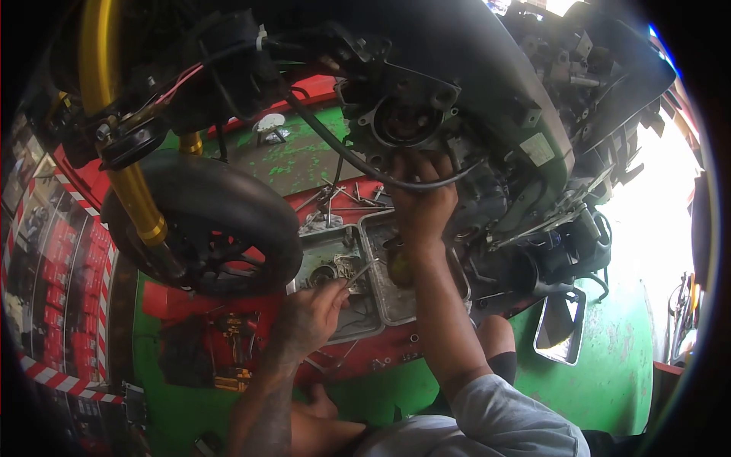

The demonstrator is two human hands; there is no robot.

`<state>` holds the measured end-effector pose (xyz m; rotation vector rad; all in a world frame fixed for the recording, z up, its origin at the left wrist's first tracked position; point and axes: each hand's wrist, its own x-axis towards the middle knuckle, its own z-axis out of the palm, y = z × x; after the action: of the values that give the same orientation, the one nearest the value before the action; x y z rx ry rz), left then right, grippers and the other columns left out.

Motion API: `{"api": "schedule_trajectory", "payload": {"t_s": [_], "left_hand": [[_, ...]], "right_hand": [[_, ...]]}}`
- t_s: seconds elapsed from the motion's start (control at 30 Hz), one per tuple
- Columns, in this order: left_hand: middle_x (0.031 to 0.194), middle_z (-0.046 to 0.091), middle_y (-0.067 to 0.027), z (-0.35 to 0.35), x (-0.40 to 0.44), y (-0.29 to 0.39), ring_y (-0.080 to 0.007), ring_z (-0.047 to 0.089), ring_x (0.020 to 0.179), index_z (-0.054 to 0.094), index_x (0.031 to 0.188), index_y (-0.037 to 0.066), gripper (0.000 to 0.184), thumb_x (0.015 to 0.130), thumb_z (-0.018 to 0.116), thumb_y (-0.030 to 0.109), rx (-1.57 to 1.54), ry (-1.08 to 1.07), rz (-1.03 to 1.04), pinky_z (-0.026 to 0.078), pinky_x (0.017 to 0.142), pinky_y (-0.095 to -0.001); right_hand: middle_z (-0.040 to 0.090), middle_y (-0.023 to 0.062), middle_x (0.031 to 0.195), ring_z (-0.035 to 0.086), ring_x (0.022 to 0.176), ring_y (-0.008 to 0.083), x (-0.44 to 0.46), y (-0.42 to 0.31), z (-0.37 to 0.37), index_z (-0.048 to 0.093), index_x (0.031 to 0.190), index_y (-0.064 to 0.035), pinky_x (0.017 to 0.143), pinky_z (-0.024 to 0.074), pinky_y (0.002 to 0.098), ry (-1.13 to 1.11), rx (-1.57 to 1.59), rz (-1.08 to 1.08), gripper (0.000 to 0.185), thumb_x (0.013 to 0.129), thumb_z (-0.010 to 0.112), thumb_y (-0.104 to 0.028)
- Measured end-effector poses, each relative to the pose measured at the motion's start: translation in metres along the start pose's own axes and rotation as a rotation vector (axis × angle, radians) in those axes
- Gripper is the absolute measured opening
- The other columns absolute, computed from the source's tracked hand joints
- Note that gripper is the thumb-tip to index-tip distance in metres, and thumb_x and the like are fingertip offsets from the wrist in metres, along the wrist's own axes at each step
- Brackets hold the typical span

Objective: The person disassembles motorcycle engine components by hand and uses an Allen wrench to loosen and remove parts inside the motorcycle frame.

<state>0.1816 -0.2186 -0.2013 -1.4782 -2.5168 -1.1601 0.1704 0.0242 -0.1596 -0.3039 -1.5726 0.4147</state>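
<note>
My right hand (423, 194) reaches up to the dark engine (476, 183) of a motorcycle, just below a round opening (409, 122). Its fingers are bent against the engine, and their tips are hidden in shadow. A black hose (335, 145) curves across that hand. Lower and to the left, my left hand (318, 308) is closed on a thin metal tool (361, 275), which points up and right over the metal trays. Metal parts (346, 266) lie in the left tray (365, 329). The right tray (392, 314) is beneath my right forearm.
A front wheel (202, 221) with a gold fork (137, 202) stands at left. Loose tools (350, 196) lie behind the trays. A yellow power tool (234, 335) lies on the red mat at lower left. Another tray (561, 324) is on the green floor at right.
</note>
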Motion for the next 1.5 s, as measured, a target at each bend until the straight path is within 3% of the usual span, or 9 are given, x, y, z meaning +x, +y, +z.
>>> {"api": "schedule_trajectory", "payload": {"t_s": [0.57,0.67,0.97,1.13,1.2,1.27,1.33,1.43,1.5], "left_hand": [[0.08,0.074,-0.012,0.003,0.002,-0.003,-0.0285,0.073,0.068,0.068,0.114,0.001,0.018,0.099,0.065,0.009,0.033,0.028,0.048,0.056,0.063,-0.039],[0.084,0.075,-0.01,0.001,0.003,-0.004,-0.0317,0.074,0.077,0.066,0.116,0.004,0.021,0.096,0.063,0.01,0.025,-0.011,0.018,0.058,0.065,-0.0436],[0.083,0.075,-0.01,0.002,0.004,-0.004,-0.0332,0.073,0.077,0.066,0.118,0.005,0.023,0.096,0.062,0.01,0.022,-0.045,-0.025,0.058,0.066,-0.0446],[0.087,0.075,-0.0131,-0.005,0.004,-0.02,-0.0355,0.073,0.079,0.068,0.117,0.006,0.021,0.097,0.063,0.01,0.11,0.063,0.07,0.056,0.066,-0.0447],[0.086,0.075,-0.0129,-0.019,0.004,-0.032,-0.032,0.073,0.072,0.069,0.116,0.006,0.02,0.099,0.063,0.012,0.034,0.133,-0.098,0.056,0.064,-0.0418],[0.082,0.075,-0.0091,-0.041,0.005,-0.035,-0.0145,0.066,0.058,0.069,0.117,-0.001,0.021,0.104,0.056,0.01,-0.006,0.236,-0.185,0.052,0.056,-0.0303],[0.082,0.074,-0.0062,-0.056,0.0,-0.041,-0.0088,0.062,0.058,0.069,0.118,-0.001,0.023,0.106,0.054,0.012,-0.004,0.278,-0.278,0.05,0.055,-0.0267],[0.081,0.075,-0.0061,-0.062,-0.009,-0.054,-0.016,0.069,0.06,0.071,0.116,0.003,0.024,0.105,0.055,0.017,-0.023,0.347,-0.307,0.054,0.059,-0.0319],[0.081,0.075,-0.006,-0.065,-0.016,-0.057,-0.0156,0.069,0.061,0.071,0.116,0.003,0.024,0.105,0.055,0.018,0.014,0.34,-0.301,0.054,0.06,-0.0309]], "right_hand": [[0.067,0.0073,0.097,0.07,0.082,0.029,-0.003,0.005,-0.001,0.071,0.097,-0.0106,0.068,0.0558,0.0408,-0.04,0.009,0.012,0.023,0.079,0.084,-0.017],[0.067,0.0069,0.096,0.069,0.082,0.029,0.003,-0.003,-0.003,0.072,0.096,-0.0103,0.068,0.0559,0.0407,-0.026,0.043,0.025,0.021,0.08,0.084,-0.017],[0.068,0.0073,0.096,0.069,0.081,0.0304,0.003,0.0,-0.003,0.075,0.098,-0.0121,0.069,0.0561,0.0417,-0.009,0.0,-0.032,0.022,0.079,0.085,-0.018],[0.069,0.0083,0.096,0.07,0.082,0.0338,-0.006,0.02,0.005,0.075,0.102,-0.0115,0.072,0.0564,0.0425,0.002,0.013,-0.049,0.026,0.079,0.085,-0.02],[0.07,0.0101,0.097,0.07,0.084,0.0355,-0.003,0.026,0.006,0.075,0.1,-0.0105,0.073,0.0562,0.0435,-0.015,0.049,-0.096,0.025,0.079,0.084,-0.021],[0.07,0.0115,0.095,0.07,0.086,0.0358,0.0,0.008,0.003,0.076,0.1,-0.0104,0.074,0.056,0.0439,0.015,0.116,-0.083,0.027,0.077,0.084,-0.022],[0.069,0.0113,0.092,0.069,0.083,0.0358,0.0,0.021,0.011,0.075,0.096,-0.0098,0.073,0.0558,0.0455,0.052,0.04,-0.171,0.026,0.075,0.084,-0.023],[0.072,0.0112,0.1,0.072,0.094,0.0324,-0.002,0.039,0.008,0.073,0.106,-0.0057,0.077,0.0566,0.0431,-0.055,0.0,-0.221,0.042,0.076,0.088,-0.03],[0.072,0.0099,0.094,0.066,0.078,0.0225,-0.007,0.023,0.012,0.071,0.101,-0.0006,0.069,0.0529,0.0366,0.055,0.052,-0.23,0.026,0.083,0.081,-0.017]]}}
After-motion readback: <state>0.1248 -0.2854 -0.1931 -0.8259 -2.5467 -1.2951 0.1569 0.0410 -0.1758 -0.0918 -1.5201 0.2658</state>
